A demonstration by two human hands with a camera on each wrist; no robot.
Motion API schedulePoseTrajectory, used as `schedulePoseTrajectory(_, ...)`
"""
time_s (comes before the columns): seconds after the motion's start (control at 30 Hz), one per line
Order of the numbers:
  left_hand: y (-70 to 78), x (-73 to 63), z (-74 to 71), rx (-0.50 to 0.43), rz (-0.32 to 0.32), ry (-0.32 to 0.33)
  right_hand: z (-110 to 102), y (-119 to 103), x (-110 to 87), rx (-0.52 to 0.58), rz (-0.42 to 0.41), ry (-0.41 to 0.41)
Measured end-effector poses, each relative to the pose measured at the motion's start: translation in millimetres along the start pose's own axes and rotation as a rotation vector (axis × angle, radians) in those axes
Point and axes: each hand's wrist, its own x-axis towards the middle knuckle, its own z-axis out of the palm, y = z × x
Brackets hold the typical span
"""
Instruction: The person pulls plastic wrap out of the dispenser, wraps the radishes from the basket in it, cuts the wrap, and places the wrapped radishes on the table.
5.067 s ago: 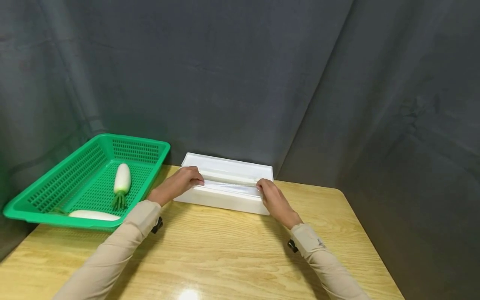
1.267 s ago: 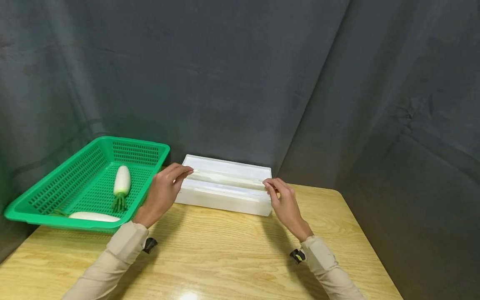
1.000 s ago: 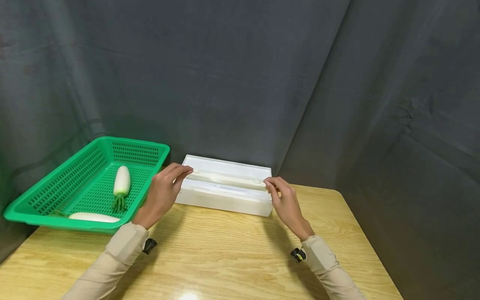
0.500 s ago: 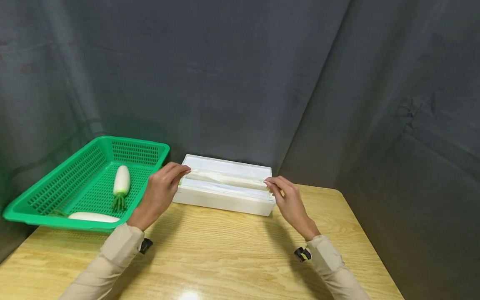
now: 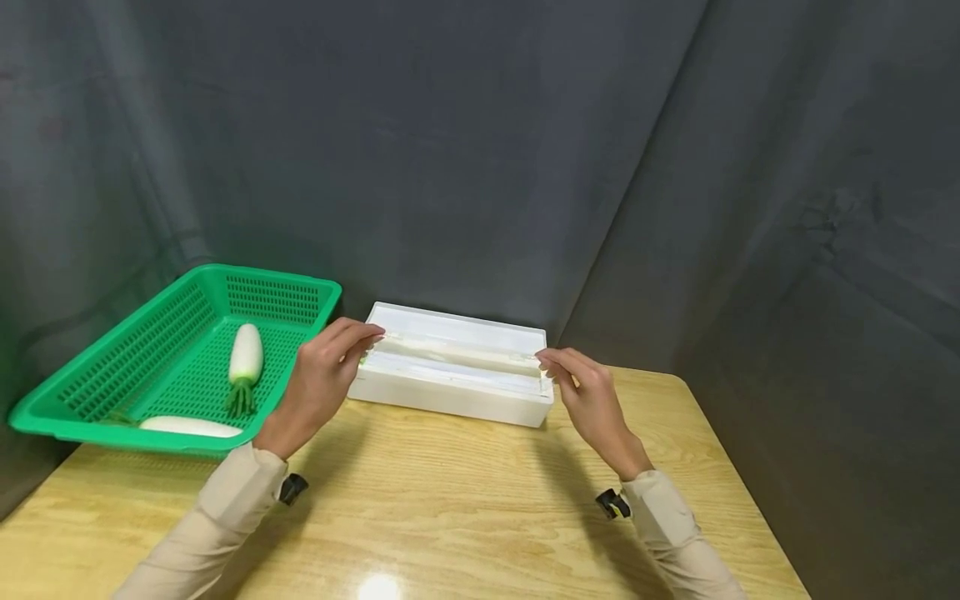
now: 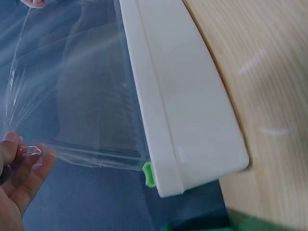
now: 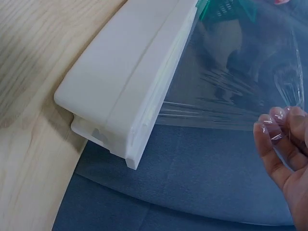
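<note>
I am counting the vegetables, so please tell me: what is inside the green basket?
Two white radishes lie inside the basket. Its near edge covers part of the nearer radish and the bottom beneath it.

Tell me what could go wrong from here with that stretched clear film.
The clear film could split or cling to itself: creases fan out where the left hand and right hand pinch it. The white box might slide if the film is pulled hard, since the hands hold only the film. The left sleeve looks close to the green basket, so a swing that way could bump it.
</note>
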Motion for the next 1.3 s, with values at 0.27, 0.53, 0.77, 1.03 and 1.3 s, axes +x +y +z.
schedulePoseTrajectory(0.27,1.6,-0.3,-1.2,-0.035,-0.023,-0.009,-5,1,2.6,-0.045,-0.042,0.010)
schedulePoseTrajectory(0.53,1.7,8.8,-5.1,-0.032,0.031,0.020,-10,-3,7.5,-0.061,-0.045,0.009)
schedulePoseTrajectory(0.77,0.4,11.3,-9.9,-0.028,0.033,-0.019,-11,-5,9.1,-0.092,-0.065,0.024)
schedulePoseTrajectory(1.03,3.1,15.7,-12.2,-0.001,0.074,0.004,-14,-9,12.9,-0.062,-0.044,0.020)
schedulePoseTrajectory(1.3,3.8,18.0,-14.6,-0.021,0.061,-0.008,-16,-15,11.3,-0.086,-0.056,0.035)
